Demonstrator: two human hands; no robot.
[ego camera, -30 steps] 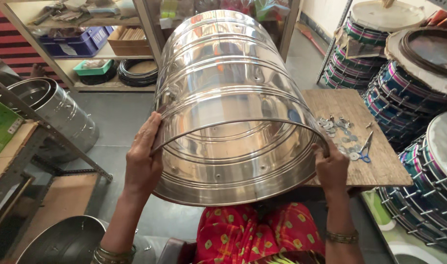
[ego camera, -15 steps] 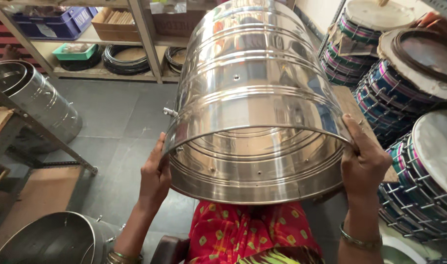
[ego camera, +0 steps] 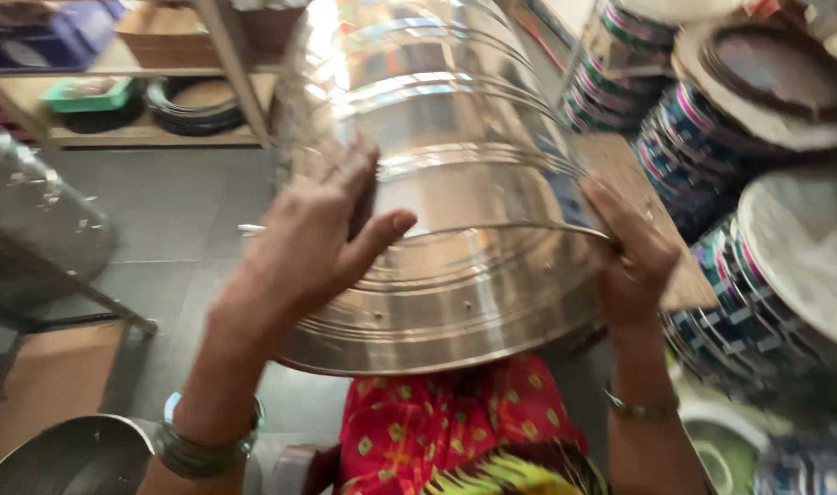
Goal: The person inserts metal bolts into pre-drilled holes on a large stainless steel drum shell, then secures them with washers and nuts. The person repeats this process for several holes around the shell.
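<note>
Nearest the camera, bottom centre of the frame, was the person's lap in a red cloth with yellow dots [ego camera: 446,426], and down in the bottom left corner sat the rim of a steel vessel [ego camera: 65,458]. Right above the lap, filling the middle of the frame, was a big shiny steel drum shell [ego camera: 455,165], lying on its side with the open end facing the camera, so you could see the ribbed inside. The left hand [ego camera: 313,247] was on the near left edge of it, palm flat against the outside, fingers [ego camera: 350,174] spread out and the thumb hooked over toward the rim; it was pretty blurry. The right hand [ego camera: 634,257] had the right edge, fingers curled around the rim and gripping it. Both wrists had bangles. Just behind the right hand, a wooden table [ego camera: 652,206] poked out from under the drum. On the right side of the frame stood stacks of finished drums [ego camera: 757,192] with blue and pink patterned sides. At far left was another steel cylinder [ego camera: 33,220], and in the upper left corner a wooden shelf [ego camera: 162,137] with a green tray and dark rings on it.
</note>
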